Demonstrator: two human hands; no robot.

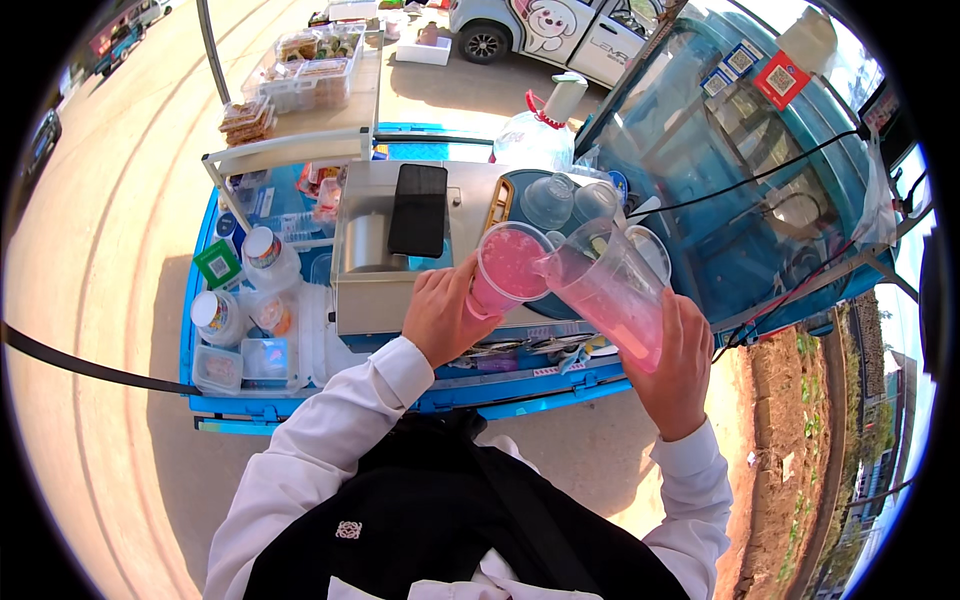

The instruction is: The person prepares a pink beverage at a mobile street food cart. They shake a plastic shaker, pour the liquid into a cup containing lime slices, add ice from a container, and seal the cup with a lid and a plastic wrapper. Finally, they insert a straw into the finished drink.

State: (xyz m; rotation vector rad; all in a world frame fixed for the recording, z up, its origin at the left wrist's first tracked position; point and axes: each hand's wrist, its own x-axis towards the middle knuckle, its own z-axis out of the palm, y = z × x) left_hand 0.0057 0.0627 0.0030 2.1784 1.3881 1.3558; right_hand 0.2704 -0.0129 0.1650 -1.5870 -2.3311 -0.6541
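A clear plastic cup (pixel 513 262) of pink liquid is gripped in my left hand (pixel 448 311), its top facing me. My right hand (pixel 674 365) holds a clear pitcher (pixel 616 289) tilted to the left, with pink liquid reaching its lip. That lip meets the cup's right rim, and pink liquid shows there. Both vessels are raised above the front part of a blue cart. Behind them, upturned clear domed cups (pixel 548 200) stand on a round dark tray (pixel 517 187). The pitcher hides part of this tray.
A phone (pixel 418 210) lies on a steel box (pixel 352 300). White-lidded jars (pixel 262 247) and small tubs (pixel 218 369) occupy the cart's left end. A metal frame (pixel 289 142) rises behind them. At right, a black cable (pixel 750 184) crosses a clear-sided cabinet (pixel 739 150). A white vehicle (pixel 555 34) is parked beyond.
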